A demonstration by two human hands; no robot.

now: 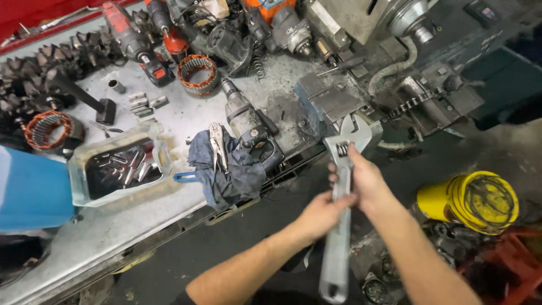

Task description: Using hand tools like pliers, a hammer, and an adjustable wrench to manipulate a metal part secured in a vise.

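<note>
Left grip: my left hand point(323, 213) is wrapped shut around the middle of the handle of the big adjustable wrench point(341, 209), fingers curled over it from the left.
Right grip: my right hand point(366, 179) closes on the upper handle, thumb up by the knurled adjusting wheel just under the head.
Wrench: it stands nearly upright in front of me, open mouth at the top, touching or just over the near edge of the bench vise point(327, 101); I cannot tell which. The tail end with its hanging hole points down toward me.
Doing it well: I judge the thumb should roll the wheel while my left hand steadies the handle, so the mouth sets snug without slop.
Arms: both forearms rise from the lower frame and meet at the handle, the right crossing above the left, wrists fairly straight.
Around: a dark rag point(228, 172) with pliers lies on the counter point(186, 116) to the left, beside a plastic tray point(116, 169) of metal bits; a yellow bucket point(471, 200) sits on the floor to the right.
</note>
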